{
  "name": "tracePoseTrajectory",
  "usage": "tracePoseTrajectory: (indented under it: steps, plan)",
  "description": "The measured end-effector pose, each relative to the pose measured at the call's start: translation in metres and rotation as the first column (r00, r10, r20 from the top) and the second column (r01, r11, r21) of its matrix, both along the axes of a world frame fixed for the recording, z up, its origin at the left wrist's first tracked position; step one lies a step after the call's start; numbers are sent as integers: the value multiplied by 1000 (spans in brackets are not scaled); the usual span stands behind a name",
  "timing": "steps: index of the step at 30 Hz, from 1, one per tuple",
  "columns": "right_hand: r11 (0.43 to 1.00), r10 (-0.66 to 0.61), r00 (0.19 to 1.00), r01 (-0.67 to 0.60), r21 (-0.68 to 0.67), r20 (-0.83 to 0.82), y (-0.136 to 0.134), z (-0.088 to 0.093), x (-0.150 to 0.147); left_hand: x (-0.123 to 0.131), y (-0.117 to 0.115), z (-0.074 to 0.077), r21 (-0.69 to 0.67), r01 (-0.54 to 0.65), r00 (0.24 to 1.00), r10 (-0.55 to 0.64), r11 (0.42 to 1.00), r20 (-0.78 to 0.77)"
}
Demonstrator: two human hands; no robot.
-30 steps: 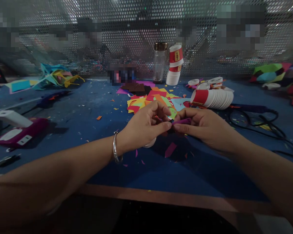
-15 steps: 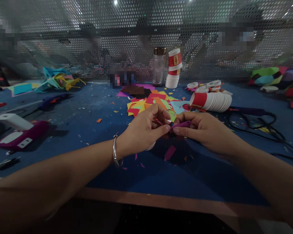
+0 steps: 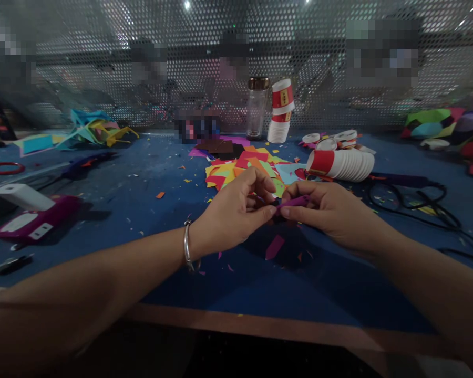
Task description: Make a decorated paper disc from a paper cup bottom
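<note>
Between my two hands is a small purple piece of paper (image 3: pixel 295 203), long and narrow. My right hand (image 3: pixel 327 212) pinches it between thumb and fingers. The thumb and fingers of my left hand (image 3: pixel 236 210) close on its left end, beside something small and dark that I cannot make out. A silver bangle (image 3: pixel 187 245) circles my left wrist. On the table below lies another purple paper piece (image 3: pixel 275 247), pointed at one end. Just beyond my fingers spreads a pile of coloured paper (image 3: pixel 252 163) in red, orange, yellow and blue.
Stacked paper cups (image 3: pixel 341 165) lie on their side at the right, near a black cable (image 3: pixel 413 210). A lidded clear bottle (image 3: pixel 256 110) and upright cups (image 3: pixel 281 110) stand behind. A purple power strip (image 3: pixel 59 215) sits at left; a perforated screen (image 3: pixel 205 79) backs the table.
My left hand has shifted slightly, and the purple paper between my hands shows a broader face. At the far left, a red ring-shaped handle has come into view.
</note>
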State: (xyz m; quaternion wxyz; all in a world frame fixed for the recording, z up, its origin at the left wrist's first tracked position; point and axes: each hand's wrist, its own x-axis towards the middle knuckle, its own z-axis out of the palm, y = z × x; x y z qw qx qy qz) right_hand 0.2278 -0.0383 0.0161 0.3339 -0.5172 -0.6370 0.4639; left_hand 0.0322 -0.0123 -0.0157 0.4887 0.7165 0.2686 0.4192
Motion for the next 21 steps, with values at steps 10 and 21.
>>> tracePoseTrajectory:
  steps: [10,21]
  plan:
    - [1000,25,1000,-25,18,-7,1,-1,1,2,-3,0,36,1,998,-3,999,58]
    - [996,51,992,-41,83,-118,-1,1,5,-5,1,6,-429,93,988,-29,898,153]
